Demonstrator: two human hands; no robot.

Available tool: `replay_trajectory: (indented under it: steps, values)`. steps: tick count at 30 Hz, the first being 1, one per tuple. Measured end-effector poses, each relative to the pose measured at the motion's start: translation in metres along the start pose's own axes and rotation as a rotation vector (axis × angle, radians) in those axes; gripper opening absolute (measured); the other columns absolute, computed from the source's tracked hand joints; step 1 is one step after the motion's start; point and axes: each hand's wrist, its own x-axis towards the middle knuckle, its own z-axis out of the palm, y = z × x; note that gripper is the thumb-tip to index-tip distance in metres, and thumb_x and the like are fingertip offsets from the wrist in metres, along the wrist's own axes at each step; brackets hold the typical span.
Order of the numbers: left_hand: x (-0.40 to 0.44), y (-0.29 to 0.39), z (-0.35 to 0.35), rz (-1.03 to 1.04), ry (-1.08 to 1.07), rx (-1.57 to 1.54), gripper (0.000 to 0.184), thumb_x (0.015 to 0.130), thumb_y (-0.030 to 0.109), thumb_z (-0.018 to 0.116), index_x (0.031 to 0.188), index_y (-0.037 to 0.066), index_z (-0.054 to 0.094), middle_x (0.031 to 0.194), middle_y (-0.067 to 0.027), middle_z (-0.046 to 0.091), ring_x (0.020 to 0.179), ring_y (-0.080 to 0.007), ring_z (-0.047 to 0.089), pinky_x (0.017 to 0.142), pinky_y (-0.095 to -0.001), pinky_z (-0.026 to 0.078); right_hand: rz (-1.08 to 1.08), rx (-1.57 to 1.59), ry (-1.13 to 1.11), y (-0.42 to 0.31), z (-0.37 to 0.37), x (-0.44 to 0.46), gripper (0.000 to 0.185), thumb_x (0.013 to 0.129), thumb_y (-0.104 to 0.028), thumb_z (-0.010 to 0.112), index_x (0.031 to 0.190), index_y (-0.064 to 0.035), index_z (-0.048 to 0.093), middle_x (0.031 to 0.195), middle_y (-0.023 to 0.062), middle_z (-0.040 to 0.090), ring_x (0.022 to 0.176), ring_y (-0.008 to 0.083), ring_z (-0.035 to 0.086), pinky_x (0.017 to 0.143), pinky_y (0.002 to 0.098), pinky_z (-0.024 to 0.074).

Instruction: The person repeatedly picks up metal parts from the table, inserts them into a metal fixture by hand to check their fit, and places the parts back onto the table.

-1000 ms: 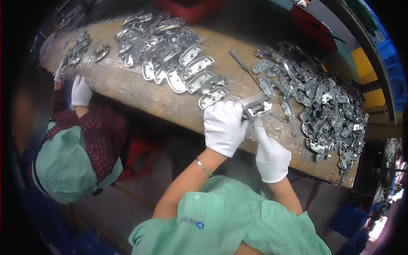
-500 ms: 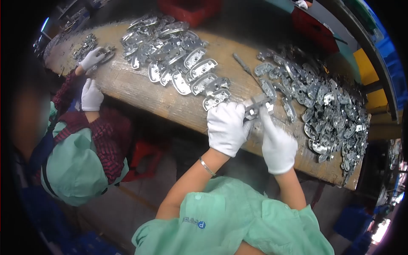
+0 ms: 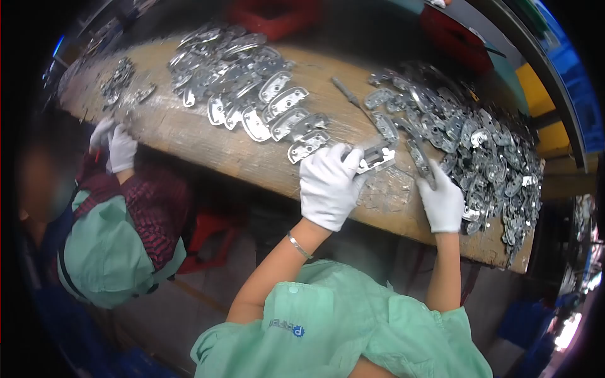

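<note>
My left hand (image 3: 331,188), in a white glove, is closed around one end of a silver metal casting (image 3: 377,160), held just over the table's front part. The casting has a dark slot along its middle. To the right, my gloved right hand (image 3: 443,200) has its thumb and fingers pinched on the lower end of a slim dark grey metal bar (image 3: 421,146). The bar points away from me and overlaps a curved metal part lying on the table, so its outline is hard to separate. My hands are apart.
Heaps of curved metal castings cover the wooden table (image 3: 252,165): a left pile (image 3: 233,72) and a right pile (image 3: 491,151). A screwdriver-like tool (image 3: 345,90) lies between them. A co-worker's gloved hands (image 3: 120,148) are at the left edge. Red bins (image 3: 274,17) stand behind.
My right hand has moved right, away from the casting, and the bar now points away from me. My left hand keeps its casting. The co-worker's hands have drawn together near the table edge.
</note>
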Motion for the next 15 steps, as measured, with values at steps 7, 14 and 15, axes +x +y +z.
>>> replay_trajectory:
  steps: [7,14,15]
  values:
    - [0.009,-0.022,-0.041,0.011,0.103,-0.187,0.036,0.078,0.014,0.090,0.109,0.011,0.072,0.105,-0.0073,0.069,0.097,-0.0309,0.064,0.087,-0.0423,0.048,-0.034,0.135,0.166,0.028,0.022,0.001,0.033,0.093,-0.027,0.077,0.125,-0.0174,0.078,0.088,0.0181,0.076,0.079,0.0368,0.075,0.073,0.0437,0.0577]
    - [0.024,-0.066,-0.038,-0.052,0.158,0.328,0.065,0.083,0.028,0.087,0.139,0.006,0.061,0.131,-0.0142,0.064,0.114,-0.0323,0.061,0.098,-0.0459,0.050,-0.007,0.373,0.133,0.026,0.028,0.003,0.026,0.092,-0.023,0.079,0.116,-0.0130,0.080,0.088,0.0146,0.077,0.074,0.0308,0.075,0.067,0.0380,0.0556]
    - [0.022,-0.060,-0.039,-0.053,0.158,0.324,0.065,0.083,0.028,0.087,0.139,0.006,0.061,0.131,-0.0142,0.064,0.114,-0.0323,0.061,0.098,-0.0459,0.050,-0.006,0.370,0.133,0.025,0.025,0.004,0.026,0.092,-0.023,0.079,0.116,-0.0130,0.080,0.088,0.0146,0.077,0.074,0.0308,0.075,0.067,0.0380,0.0556]
